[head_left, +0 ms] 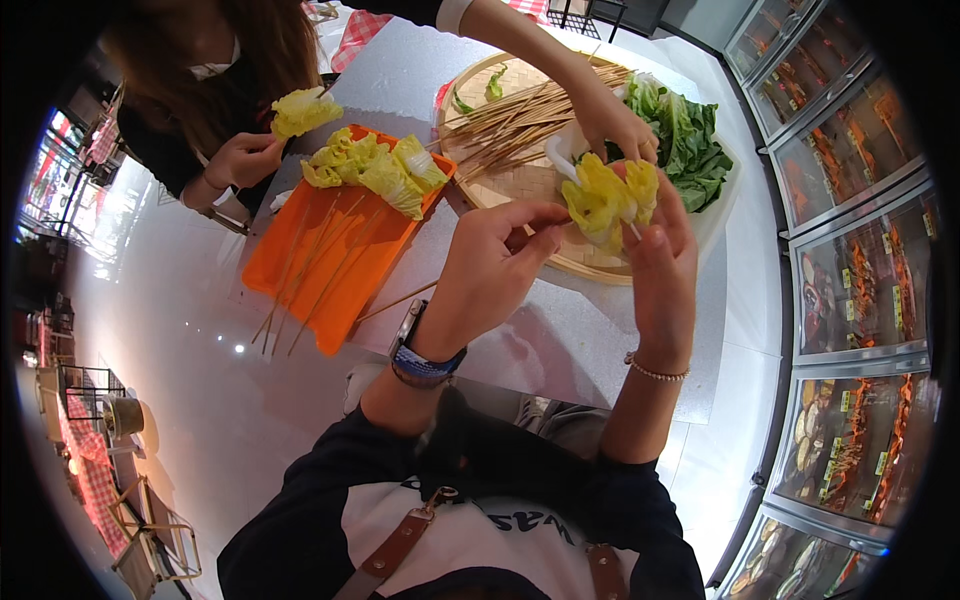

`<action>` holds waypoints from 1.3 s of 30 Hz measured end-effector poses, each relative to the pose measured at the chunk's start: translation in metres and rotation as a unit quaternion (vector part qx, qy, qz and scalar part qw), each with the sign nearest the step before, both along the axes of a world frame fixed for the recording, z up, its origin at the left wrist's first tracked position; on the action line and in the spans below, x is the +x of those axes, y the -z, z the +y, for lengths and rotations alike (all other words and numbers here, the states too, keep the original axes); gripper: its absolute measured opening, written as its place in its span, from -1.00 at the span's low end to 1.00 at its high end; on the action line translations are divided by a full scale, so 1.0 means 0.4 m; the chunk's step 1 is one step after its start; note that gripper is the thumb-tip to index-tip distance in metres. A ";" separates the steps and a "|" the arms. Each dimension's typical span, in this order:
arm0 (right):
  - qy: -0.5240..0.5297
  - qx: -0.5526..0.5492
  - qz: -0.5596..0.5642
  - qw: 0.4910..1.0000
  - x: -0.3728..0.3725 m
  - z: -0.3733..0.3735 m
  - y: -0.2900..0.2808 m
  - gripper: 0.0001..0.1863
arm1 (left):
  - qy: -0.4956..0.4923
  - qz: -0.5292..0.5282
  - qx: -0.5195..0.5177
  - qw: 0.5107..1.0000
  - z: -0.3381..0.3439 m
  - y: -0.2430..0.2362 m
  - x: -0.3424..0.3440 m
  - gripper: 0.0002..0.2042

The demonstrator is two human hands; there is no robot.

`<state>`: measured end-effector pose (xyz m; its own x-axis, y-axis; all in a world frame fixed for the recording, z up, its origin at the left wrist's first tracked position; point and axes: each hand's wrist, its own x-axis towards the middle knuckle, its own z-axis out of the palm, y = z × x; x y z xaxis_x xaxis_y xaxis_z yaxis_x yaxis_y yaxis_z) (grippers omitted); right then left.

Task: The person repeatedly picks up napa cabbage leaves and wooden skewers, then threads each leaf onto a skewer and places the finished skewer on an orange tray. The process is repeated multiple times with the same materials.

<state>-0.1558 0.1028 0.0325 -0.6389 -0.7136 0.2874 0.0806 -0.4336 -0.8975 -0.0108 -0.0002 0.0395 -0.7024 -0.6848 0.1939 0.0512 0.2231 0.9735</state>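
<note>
My left hand [497,272] is closed, thumb and forefinger pinched at the near left edge of a yellow cabbage leaf [600,203]. A thin bamboo skewer [396,300] runs out behind that hand to the lower left, in line with the pinch; its middle is hidden. My right hand [664,265] grips the folded leaf from the right, thumb in front and fingers behind. Just beyond it, a co-worker's hand [615,125] reaches to the dark green leaves [680,150]. The co-worker's other hand [243,160] holds another yellow leaf [305,112].
An orange tray [385,255] on the metal table [560,345] carries yellow leaves [375,170] on several skewers. Beyond my hands lies a round woven bamboo tray [447,100] with many loose skewers [535,115]. Glass-door display fridges [860,290] line the right side.
</note>
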 end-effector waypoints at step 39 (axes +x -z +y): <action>-0.054 0.127 0.065 0.988 -0.009 0.004 0.013 -0.46 | -0.358 -0.221 -0.053 0.906 -0.289 0.075 0.487 -0.85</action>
